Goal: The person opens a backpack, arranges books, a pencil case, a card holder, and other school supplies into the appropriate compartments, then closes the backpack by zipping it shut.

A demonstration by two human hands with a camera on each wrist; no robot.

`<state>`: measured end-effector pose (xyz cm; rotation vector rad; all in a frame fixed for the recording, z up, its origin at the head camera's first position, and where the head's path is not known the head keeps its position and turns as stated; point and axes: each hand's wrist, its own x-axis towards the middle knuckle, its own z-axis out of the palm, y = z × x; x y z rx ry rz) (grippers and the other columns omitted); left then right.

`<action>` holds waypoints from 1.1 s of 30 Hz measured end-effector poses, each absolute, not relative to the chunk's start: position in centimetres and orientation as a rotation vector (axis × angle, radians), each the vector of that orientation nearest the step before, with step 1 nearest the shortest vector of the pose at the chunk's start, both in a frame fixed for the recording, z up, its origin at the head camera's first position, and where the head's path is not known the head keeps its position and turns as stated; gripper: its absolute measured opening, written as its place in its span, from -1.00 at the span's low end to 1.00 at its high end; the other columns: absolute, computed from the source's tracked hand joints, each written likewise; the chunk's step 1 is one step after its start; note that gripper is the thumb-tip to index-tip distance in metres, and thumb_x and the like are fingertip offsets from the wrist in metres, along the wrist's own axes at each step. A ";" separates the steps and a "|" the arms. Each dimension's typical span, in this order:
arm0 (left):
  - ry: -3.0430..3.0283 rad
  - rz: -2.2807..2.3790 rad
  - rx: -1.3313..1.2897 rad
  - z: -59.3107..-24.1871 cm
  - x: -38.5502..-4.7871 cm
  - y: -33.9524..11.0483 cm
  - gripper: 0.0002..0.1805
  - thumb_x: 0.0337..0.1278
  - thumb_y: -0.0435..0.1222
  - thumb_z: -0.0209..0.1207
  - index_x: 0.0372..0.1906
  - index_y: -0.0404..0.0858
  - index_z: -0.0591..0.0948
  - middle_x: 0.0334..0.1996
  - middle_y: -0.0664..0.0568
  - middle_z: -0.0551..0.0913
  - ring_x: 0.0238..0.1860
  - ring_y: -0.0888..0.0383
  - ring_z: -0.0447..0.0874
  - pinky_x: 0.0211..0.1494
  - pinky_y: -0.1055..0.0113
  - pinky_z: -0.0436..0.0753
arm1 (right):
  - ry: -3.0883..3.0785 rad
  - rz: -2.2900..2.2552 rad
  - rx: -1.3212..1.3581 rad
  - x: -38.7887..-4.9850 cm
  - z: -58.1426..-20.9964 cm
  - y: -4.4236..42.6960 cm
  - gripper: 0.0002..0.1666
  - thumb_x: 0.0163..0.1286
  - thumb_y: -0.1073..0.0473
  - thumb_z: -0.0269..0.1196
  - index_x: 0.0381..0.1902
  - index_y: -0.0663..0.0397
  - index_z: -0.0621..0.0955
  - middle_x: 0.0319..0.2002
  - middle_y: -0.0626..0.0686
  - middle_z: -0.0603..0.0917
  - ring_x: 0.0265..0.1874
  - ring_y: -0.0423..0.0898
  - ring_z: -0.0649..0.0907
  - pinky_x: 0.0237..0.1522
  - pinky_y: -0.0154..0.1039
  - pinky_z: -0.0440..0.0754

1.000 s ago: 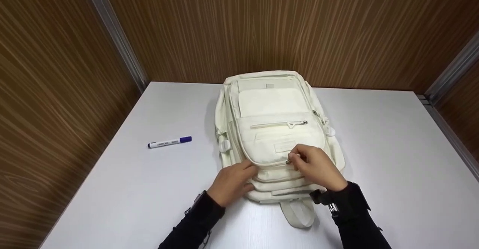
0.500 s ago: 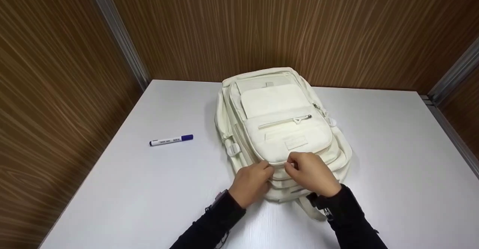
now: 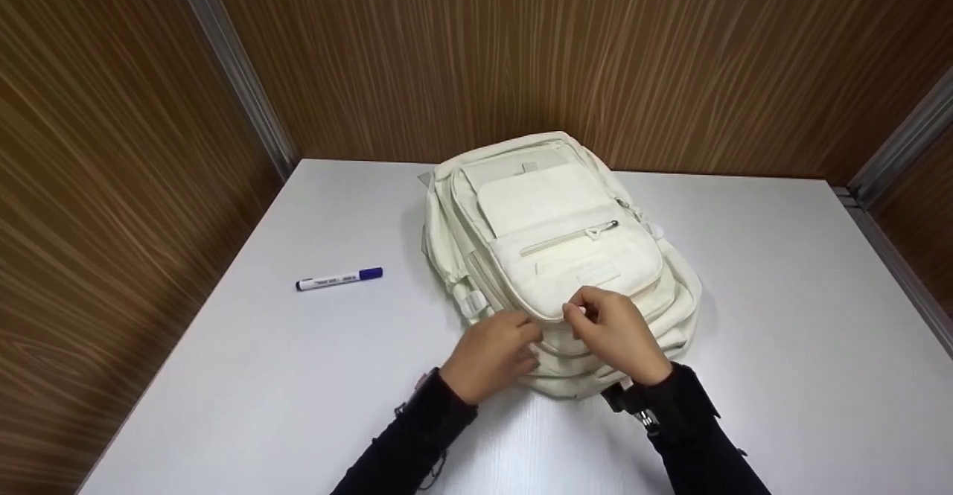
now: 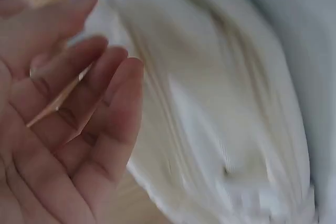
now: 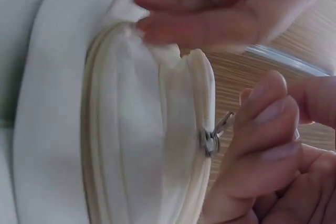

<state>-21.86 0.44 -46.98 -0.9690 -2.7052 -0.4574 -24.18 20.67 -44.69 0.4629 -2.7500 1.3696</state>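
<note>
A cream backpack (image 3: pixel 551 205) lies on its back on the white table, its top end toward me. My right hand (image 3: pixel 614 331) has its fingers curled at the edge of the front pocket. In the right wrist view, a metal zipper slider (image 5: pixel 210 142) sits on that edge, and its zipper pull runs into the curled fingers (image 5: pixel 273 114), which pinch it. My left hand (image 3: pixel 495 353) hovers at the bag's near left corner. Its fingers (image 4: pixel 126 103) are loosely bent and hold nothing, with a gap between them and the fabric in the left wrist view.
A white marker (image 3: pixel 339 279) with a blue-purple cap lies on the table (image 3: pixel 246 376) to the left of the backpack. Wood-patterned panels (image 3: pixel 476 56) stand behind and on both sides of the table.
The backpack has turned slightly, its near end shifting right. My left hand first gripped the near edge and now has let go. My right hand stays at the zipper, slightly higher than before.
</note>
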 end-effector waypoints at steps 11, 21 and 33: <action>-2.802 -0.353 -0.842 -49.6 -24.0 -5.7 -0.64 -0.22 -0.26 0.43 -0.17 -0.09 0.67 -0.18 0.10 0.58 -0.11 0.07 0.54 -0.07 0.21 0.58 | -2.734 1.419 0.310 -25.0 -43.7 22.5 -0.79 0.29 0.27 0.14 -0.54 0.10 0.60 -0.66 -0.03 0.57 -0.68 -0.26 0.45 -0.55 -0.39 0.36; -2.491 0.092 -0.860 -51.0 -24.2 -3.8 -0.83 -0.13 -0.33 0.36 -0.37 -0.03 0.65 -0.35 0.18 0.58 -0.37 0.18 0.51 -0.33 0.40 0.56 | -2.823 1.365 0.324 -24.9 -43.4 23.1 -0.77 0.33 0.23 0.10 -0.53 0.08 0.58 -0.66 -0.03 0.57 -0.68 -0.21 0.45 -0.54 -0.37 0.38; -2.486 0.185 -0.873 -51.2 -23.2 0.2 -0.91 0.04 -0.24 0.25 -0.33 -0.03 0.58 -0.35 0.21 0.58 -0.42 0.21 0.55 -0.56 0.42 0.54 | -2.923 0.732 0.545 -22.4 -43.0 21.4 -0.73 0.23 0.25 0.15 -0.67 -0.03 0.46 -0.73 -0.14 0.39 -0.68 -0.18 0.39 -0.55 -0.22 0.37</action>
